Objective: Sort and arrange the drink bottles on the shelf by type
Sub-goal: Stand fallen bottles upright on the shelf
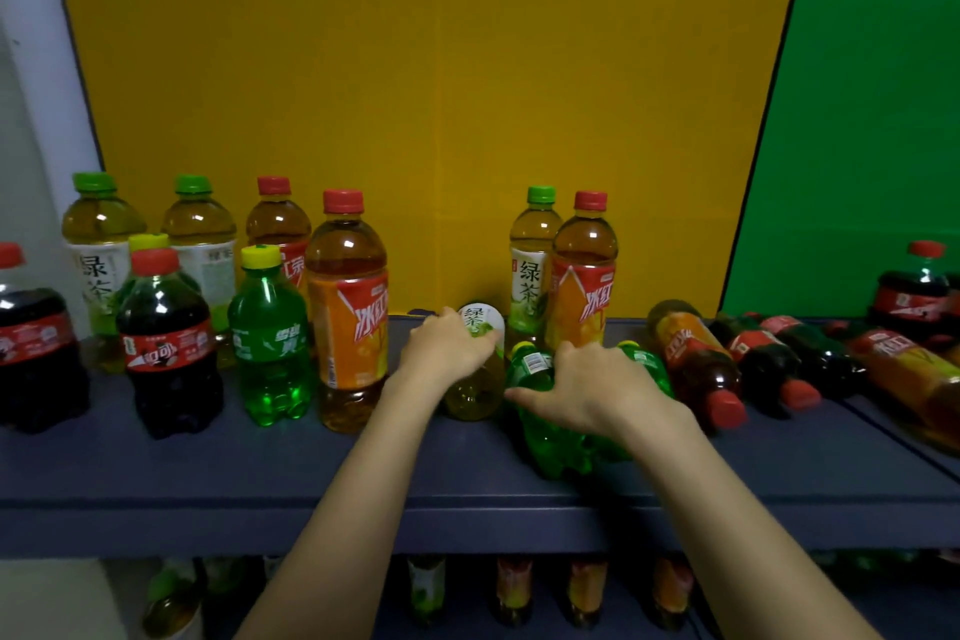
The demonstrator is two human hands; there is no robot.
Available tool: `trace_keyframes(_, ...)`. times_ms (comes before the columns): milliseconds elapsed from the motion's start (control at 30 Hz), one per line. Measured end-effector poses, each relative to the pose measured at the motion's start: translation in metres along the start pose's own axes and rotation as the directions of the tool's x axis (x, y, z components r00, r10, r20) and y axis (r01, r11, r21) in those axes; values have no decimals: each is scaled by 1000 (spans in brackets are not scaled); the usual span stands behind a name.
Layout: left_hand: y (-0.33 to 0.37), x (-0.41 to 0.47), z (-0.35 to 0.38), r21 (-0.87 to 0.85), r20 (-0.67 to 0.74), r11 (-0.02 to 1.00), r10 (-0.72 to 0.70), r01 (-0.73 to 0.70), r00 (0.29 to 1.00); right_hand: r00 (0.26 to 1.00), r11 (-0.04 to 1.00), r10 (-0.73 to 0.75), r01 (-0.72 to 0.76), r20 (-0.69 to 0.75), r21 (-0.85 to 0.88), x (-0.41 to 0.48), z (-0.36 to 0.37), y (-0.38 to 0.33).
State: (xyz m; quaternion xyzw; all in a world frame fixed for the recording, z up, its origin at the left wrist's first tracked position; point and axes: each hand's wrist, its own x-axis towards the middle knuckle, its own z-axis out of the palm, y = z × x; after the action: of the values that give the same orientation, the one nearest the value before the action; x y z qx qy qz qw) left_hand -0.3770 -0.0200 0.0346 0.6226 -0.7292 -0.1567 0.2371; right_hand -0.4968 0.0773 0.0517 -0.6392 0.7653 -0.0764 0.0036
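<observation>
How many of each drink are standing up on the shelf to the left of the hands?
Cola bottles: 2
Green tea bottles: 2
Red tea bottles: 2
Green soda bottles: 2
Total: 8

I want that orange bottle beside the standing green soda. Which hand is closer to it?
Left. The left hand holds a tea bottle just right of the orange bottle; the right hand is farther right, holding a soda.
</observation>
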Motion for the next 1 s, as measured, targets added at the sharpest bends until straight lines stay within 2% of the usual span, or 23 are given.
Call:
trace_keyframes(100,10,4,-6,3,130,995,-102,103,986,991,998,43,-48,129,40,9,3,0)
trace_keyframes(200,11,7,-7,-2,240,993,-114,118,964,988,993,45,-60,149,104,11,7,2)
trace_keyframes(333,5,7,-2,-112,224,983,-119,147,967,993,986,27,-45,118,158,4,10,5)
trace_keyframes(433,0,3,-1,-177,193,972,-117,152,974,1000,984,-6,6,1,180,-2,14,6)
trace_keyframes(500,-4,-1,-1,-182,151,973,-113,140,982,997,975,-13,31,-82,222,-8,18,6)
trace_keyframes(600,-6,-11,2,-169,15,983,-65,67,998,975,950,-12,80,-221,303,-18,26,5)
trace_keyframes(733,-14,-29,9,-277,-178,958,20,-70,984,923,854,-43,233,-383,465,-26,37,4)
trace_keyframes(833,-21,-39,15,-361,-293,911,95,-202,951,886,734,-43,341,-462,587,-26,44,-2)
trace_keyframes(1000,-26,-53,20,-430,-390,846,139,-314,910,848,648,-37,423,-529,633,-22,58,-10)
